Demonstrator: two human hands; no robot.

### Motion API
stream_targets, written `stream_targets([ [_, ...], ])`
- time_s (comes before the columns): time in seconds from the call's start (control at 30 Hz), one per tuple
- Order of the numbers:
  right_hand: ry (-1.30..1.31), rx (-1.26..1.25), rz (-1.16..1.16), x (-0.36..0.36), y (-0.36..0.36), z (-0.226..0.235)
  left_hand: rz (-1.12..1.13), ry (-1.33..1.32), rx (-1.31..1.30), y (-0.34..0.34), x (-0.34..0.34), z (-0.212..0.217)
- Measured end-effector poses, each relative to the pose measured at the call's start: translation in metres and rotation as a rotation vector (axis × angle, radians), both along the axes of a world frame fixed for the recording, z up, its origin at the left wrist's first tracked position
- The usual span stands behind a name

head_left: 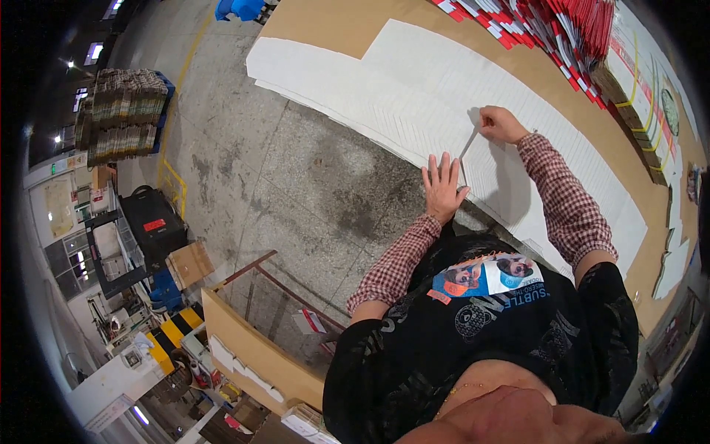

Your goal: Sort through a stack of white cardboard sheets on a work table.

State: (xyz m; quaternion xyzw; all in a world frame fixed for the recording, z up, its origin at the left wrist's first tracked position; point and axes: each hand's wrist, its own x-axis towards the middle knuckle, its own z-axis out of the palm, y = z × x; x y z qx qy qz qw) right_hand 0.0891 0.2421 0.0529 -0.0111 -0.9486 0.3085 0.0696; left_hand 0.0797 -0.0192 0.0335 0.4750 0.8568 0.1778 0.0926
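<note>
Toward one o'clock from the view's centre, white die-cut cardboard sheets lie fanned in a long overlapping run on a brown counter. Their outline is stepped at the far left end.

The left hand rests at the near edge of the run, fingers extended, spread and released. At about two o'clock from it, the right hand is over the sheets, fingers clenched in a pinch at the upper end of a thin grey strip. Whether this strip is a raised sheet edge or a separate piece cannot be told. Both forearms carry red-and-white checked sleeves; the person wears a black printed T-shirt.

At two o'clock, beyond the run, stand a row of red-and-white folded cartons and a bundle bound with yellow straps. Stained grey floor extends from the centre toward eleven o'clock. Stacked flat cardboard stands at ten o'clock, a black machine at nine. Near eight o'clock are a cardboard box and a yellow-and-black striped block. A brown board is at seven o'clock.
</note>
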Motion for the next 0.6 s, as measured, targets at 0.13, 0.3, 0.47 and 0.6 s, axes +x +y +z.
stream_targets([
  [0.13, -0.427, -0.36, -0.074, 0.003, 0.015, 0.0, -0.001, 0.005, -0.018, -0.002, -0.002, -0.001],
  [0.3, -0.388, -0.094, -0.066, 0.01, 0.008, -0.016, -0.022, 0.008, 0.008, -0.001, -0.005, 0.001],
  [0.47, -0.297, 0.012, -0.182, 0.01, -0.006, -0.013, -0.013, 0.004, 0.006, -0.003, -0.008, 0.0],
  [0.6, -0.329, -0.013, -0.202, 0.014, -0.006, -0.016, -0.009, 0.003, 0.013, -0.002, -0.004, -0.001],
])
